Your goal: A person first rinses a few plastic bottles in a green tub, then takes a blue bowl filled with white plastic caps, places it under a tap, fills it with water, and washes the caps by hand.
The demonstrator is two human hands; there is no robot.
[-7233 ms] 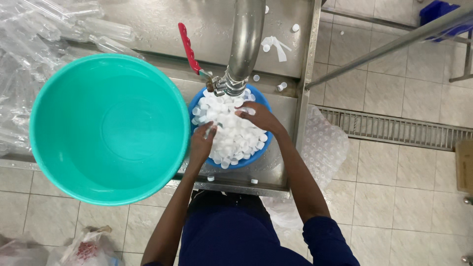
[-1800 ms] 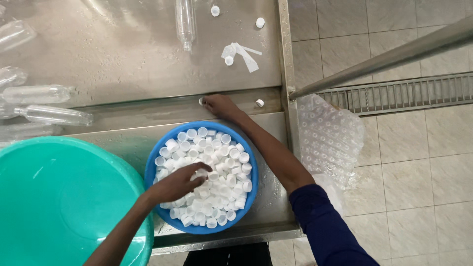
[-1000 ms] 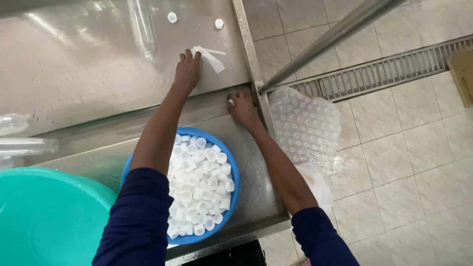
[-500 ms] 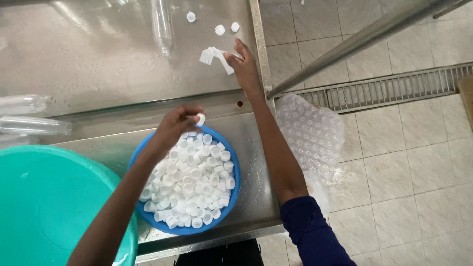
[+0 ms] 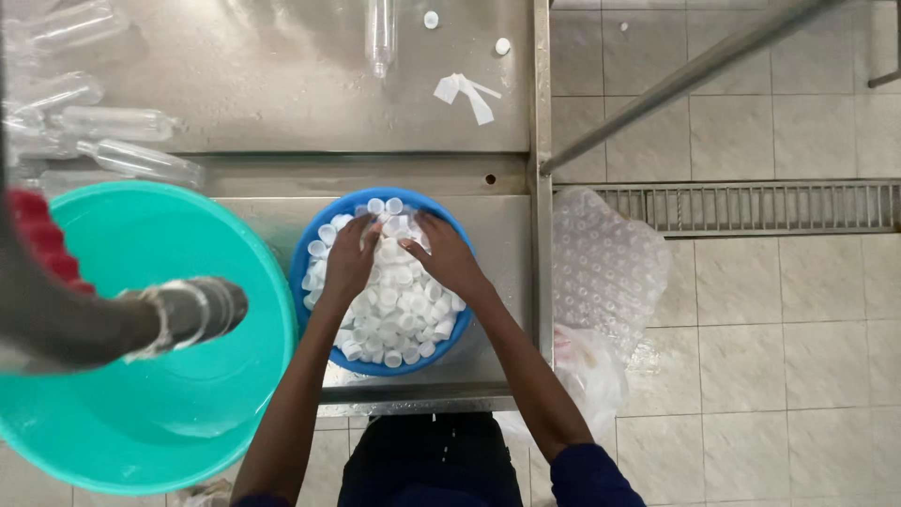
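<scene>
In the blue bowl (image 5: 330, 218), both hands (image 5: 399, 258) among white caps (image 5: 394, 324), rim clear

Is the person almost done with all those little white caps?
Hard to say. Done: many white caps fill the blue bowl. In hand: the left hand and right hand are both in the pile. Left: two loose caps and clear bottles on the steel table.

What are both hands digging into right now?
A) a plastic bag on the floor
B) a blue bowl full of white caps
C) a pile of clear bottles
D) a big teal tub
B: the left hand and the right hand both rest on the heap of white caps inside the blue bowl; the teal tub beside it is untouched.
</scene>
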